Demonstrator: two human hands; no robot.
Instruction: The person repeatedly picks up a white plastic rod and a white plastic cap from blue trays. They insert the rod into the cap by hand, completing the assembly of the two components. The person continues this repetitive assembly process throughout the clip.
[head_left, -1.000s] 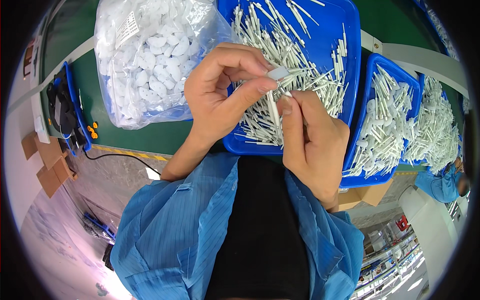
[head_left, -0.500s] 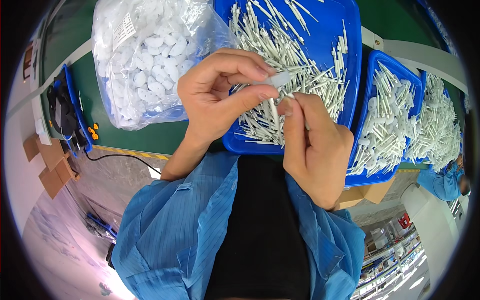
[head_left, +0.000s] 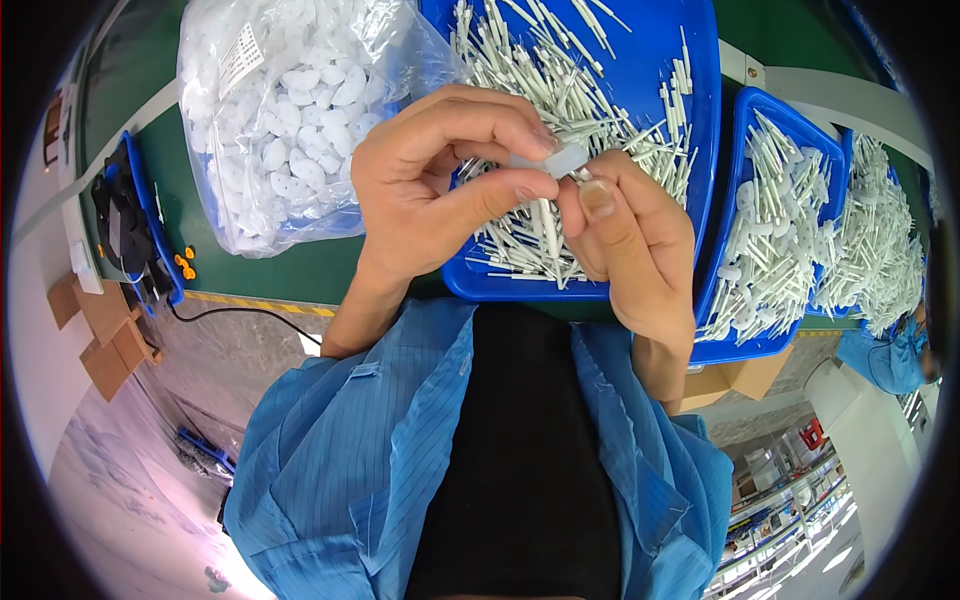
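Between thumb and fingers, my left hand point(head_left: 440, 180) pinches a flat, translucent white plastic piece point(head_left: 566, 160). My right hand point(head_left: 635, 235) is closed at its right end, gripping a thin white rod point(head_left: 551, 228) that points down from the fingers. Whether the rod's upper end sits in the plastic piece is hidden by my fingertips. Both hands are held over a large blue tray point(head_left: 655, 28) heaped with similar white rods point(head_left: 540, 80). Left of my left hand lies a clear plastic bag point(head_left: 220, 215) full of oval white plastic pieces point(head_left: 318, 140).
At the right, a smaller blue tray point(head_left: 740, 350) holds rods joined with white pieces, and another heap of them point(head_left: 875, 240) lies beyond. Orange parts point(head_left: 186, 262) and a blue bin point(head_left: 150, 215) of black items are at the left. Another person's blue sleeve point(head_left: 880, 358) shows far right.
My right hand has turned, bringing its thumb up against the plastic piece's right end. The left hand keeps its pinch, nearly in place.
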